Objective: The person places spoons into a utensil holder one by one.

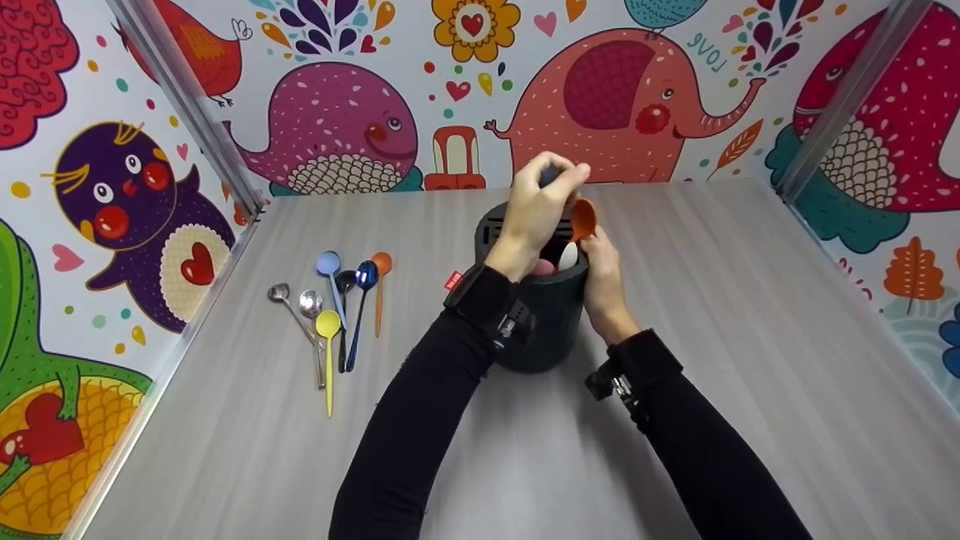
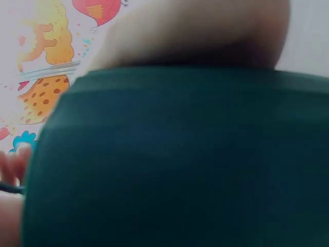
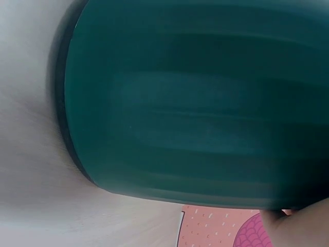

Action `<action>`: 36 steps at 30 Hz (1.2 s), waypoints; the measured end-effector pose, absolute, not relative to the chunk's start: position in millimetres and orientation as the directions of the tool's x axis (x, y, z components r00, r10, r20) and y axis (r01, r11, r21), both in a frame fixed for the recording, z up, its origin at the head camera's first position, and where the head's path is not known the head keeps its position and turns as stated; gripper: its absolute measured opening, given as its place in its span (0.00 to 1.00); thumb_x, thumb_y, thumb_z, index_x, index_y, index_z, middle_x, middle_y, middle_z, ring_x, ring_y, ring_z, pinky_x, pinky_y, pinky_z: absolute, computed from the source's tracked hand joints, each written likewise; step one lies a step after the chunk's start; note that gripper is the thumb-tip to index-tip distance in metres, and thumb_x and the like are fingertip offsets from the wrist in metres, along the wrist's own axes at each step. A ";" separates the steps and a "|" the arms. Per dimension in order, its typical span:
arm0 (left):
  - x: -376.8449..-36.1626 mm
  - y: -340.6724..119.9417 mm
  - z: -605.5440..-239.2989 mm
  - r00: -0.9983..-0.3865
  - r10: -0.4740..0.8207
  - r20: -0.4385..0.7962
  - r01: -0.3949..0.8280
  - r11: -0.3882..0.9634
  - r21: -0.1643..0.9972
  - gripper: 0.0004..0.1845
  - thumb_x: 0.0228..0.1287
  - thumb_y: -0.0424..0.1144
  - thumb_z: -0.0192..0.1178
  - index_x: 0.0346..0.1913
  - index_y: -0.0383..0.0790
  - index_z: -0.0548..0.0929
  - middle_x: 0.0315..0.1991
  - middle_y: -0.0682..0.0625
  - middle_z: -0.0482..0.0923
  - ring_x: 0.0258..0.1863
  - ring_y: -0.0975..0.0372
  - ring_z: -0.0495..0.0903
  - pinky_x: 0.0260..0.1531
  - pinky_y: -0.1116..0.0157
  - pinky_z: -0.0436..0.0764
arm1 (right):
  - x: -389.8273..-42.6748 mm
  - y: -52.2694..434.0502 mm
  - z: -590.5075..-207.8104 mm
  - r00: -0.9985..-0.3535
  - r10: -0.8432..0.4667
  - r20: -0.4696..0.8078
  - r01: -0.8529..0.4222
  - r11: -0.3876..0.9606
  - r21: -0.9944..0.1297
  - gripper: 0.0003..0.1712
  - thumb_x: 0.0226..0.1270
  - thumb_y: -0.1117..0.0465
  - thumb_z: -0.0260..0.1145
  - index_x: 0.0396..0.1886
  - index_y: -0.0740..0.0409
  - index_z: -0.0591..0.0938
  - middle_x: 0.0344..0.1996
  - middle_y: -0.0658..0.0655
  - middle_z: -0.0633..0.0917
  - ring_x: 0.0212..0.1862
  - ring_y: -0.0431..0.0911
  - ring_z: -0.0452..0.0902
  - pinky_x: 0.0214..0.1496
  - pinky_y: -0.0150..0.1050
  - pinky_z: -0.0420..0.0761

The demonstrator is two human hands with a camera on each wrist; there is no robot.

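A dark green round utensil holder stands upright in the head view, slots visible along the far part of its top. My left hand is over its mouth, fingers curled around a small dark blue utensil that they mostly hide. Against the holder's right side my right hand grips near the rim. An orange spoon leans up at that rim, beside the right fingertips. Next to it a white spoon and a pink rounded end show inside. The holder's wall fills most of the left wrist view.
Left of the holder lie several spoons on the grey table: a yellow spoon, a light blue spoon, a shiny blue spoon, another orange spoon, and metal ladles. Printed panels enclose the table behind and at the sides.
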State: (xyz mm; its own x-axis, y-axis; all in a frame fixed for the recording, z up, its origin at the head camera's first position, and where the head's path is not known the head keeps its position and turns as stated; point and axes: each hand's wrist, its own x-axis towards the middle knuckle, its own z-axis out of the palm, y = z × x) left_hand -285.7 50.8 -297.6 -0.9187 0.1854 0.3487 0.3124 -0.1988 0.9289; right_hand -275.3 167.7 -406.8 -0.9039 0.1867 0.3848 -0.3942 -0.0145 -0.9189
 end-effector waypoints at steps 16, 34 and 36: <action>-285.3 40.8 -297.3 -0.886 0.197 0.420 0.416 -0.063 0.907 0.10 0.72 0.38 0.58 0.51 0.37 0.81 0.46 0.48 0.82 0.49 0.61 0.79 0.52 0.68 0.75 | -272.1 168.6 -406.0 -0.904 0.187 0.384 -0.387 0.021 -0.922 0.27 0.73 0.59 0.46 0.63 0.70 0.75 0.55 0.61 0.79 0.57 0.44 0.70 0.65 0.38 0.63; -292.5 1.6 -307.1 -0.894 0.063 0.444 0.447 0.044 0.894 0.09 0.70 0.36 0.59 0.48 0.36 0.82 0.45 0.46 0.82 0.48 0.58 0.79 0.51 0.65 0.75 | -273.6 169.6 -406.9 -0.907 0.159 0.390 -0.395 0.001 -0.919 0.23 0.76 0.59 0.44 0.58 0.67 0.76 0.47 0.56 0.77 0.52 0.44 0.69 0.61 0.38 0.63; -293.1 -4.3 -308.3 -0.892 0.047 0.449 0.451 0.055 0.891 0.09 0.70 0.36 0.59 0.49 0.36 0.82 0.45 0.46 0.82 0.49 0.58 0.79 0.51 0.65 0.75 | -273.0 169.2 -407.0 -0.906 0.157 0.392 -0.397 0.005 -0.918 0.24 0.76 0.58 0.43 0.59 0.68 0.76 0.47 0.56 0.77 0.52 0.44 0.69 0.60 0.38 0.63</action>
